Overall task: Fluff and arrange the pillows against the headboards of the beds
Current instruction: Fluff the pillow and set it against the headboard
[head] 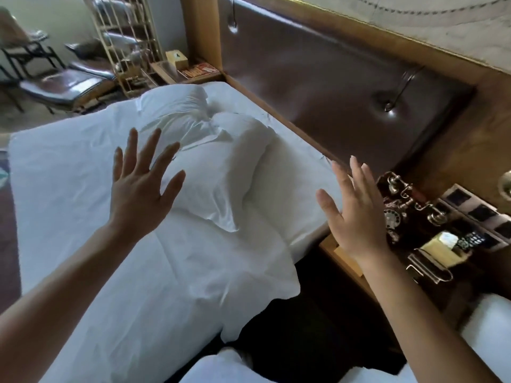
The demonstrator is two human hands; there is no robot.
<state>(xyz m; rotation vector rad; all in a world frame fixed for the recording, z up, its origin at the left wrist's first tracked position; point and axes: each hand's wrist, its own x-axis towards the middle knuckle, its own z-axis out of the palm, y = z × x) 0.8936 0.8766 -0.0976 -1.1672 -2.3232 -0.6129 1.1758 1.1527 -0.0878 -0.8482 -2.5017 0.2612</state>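
Observation:
Two white pillows lie on a white-sheeted bed (83,244) short of the brown padded headboard (318,87). The near pillow (232,167) lies rumpled in the middle; the far pillow (177,111) sits behind it near the bed's far corner. My left hand (141,189) hovers above the near pillow's left side, fingers spread and straight, holding nothing. To that pillow's right, my right hand (351,214) is raised over the bed's edge, its fingers straight as well. Neither hand visibly touches a pillow.
A bedside table (345,261) to the right carries an ornate telephone (401,208), a switch panel (475,214) and a remote. Another white bed (489,322) shows at the lower right. Beyond the bed stand a brown chair (66,84), a wire rack (124,42) and a shelf with small boxes.

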